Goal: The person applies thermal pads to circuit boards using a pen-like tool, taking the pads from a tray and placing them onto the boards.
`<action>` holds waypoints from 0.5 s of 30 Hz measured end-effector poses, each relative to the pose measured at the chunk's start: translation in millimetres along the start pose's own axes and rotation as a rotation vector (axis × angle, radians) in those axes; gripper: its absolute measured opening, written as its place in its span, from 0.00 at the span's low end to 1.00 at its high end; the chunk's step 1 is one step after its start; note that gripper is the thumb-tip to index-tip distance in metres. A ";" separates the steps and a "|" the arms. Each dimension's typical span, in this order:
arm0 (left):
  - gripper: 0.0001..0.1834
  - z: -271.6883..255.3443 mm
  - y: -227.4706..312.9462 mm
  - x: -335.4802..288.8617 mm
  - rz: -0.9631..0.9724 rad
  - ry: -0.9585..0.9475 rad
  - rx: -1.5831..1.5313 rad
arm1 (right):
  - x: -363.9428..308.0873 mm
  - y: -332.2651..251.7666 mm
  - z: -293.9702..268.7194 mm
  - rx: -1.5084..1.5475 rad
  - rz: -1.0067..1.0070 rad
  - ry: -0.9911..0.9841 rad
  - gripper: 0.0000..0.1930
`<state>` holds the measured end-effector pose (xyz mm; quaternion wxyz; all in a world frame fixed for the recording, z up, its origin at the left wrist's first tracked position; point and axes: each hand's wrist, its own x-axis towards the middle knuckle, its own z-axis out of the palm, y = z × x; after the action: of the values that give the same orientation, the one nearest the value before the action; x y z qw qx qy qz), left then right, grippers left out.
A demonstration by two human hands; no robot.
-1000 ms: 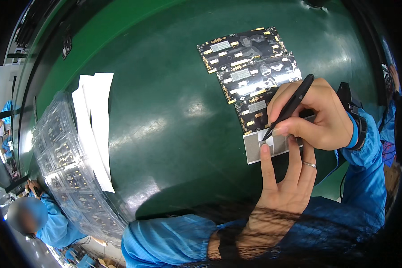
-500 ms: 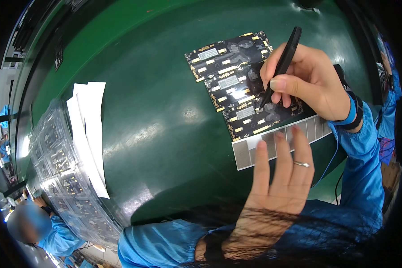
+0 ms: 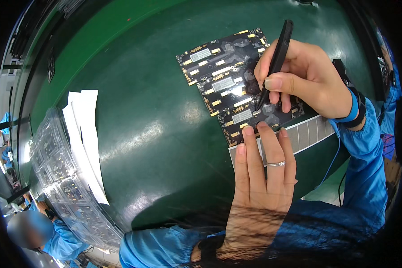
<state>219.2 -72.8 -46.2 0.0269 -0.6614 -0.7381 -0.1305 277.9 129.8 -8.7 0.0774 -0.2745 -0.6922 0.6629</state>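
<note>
A black circuit board panel [image 3: 230,87] with gold pads and pale labels lies at an angle on the green table. My right hand [image 3: 310,80] pinches a black pen-shaped tool [image 3: 279,51], its fine tip down at the panel's lower section, beside a label. My left hand [image 3: 265,165] is flat with fingers stretched out; its fingertips rest at the panel's near edge and hold nothing. Under those fingers runs a white-edged strip of grey rectangular stickers [image 3: 310,134], partly covered by them. Part of the panel is hidden behind my right hand.
White paper strips [image 3: 87,143] lie at the left, beside clear plastic trays [image 3: 60,169] holding more circuit boards. A blue cord [image 3: 331,163] hangs from my right wristband. Beyond the table's left edge, a person in blue [image 3: 64,239] is at work.
My left hand has moved up and left from the sticker strip onto the panel's near edge, fingers closer together. The tool tip stays near the same label. The view has shifted slightly.
</note>
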 end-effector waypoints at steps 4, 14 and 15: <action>0.23 1.8 -0.8 0.1 -0.005 0.034 0.009 | 1.5 -0.3 -0.3 -0.020 -0.003 -0.016 0.07; 0.22 -10.1 -2.6 5.8 0.042 0.009 0.063 | -0.9 -8.9 -2.5 0.001 -0.013 -0.026 0.07; 0.22 -6.6 -4.6 4.6 0.038 0.005 0.055 | 1.0 -4.9 -1.1 0.000 -0.004 -0.028 0.07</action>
<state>213.2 -70.3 -39.6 0.0492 -0.6741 -0.7285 -0.1111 276.3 131.4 -4.1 0.0689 -0.2639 -0.6937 0.6666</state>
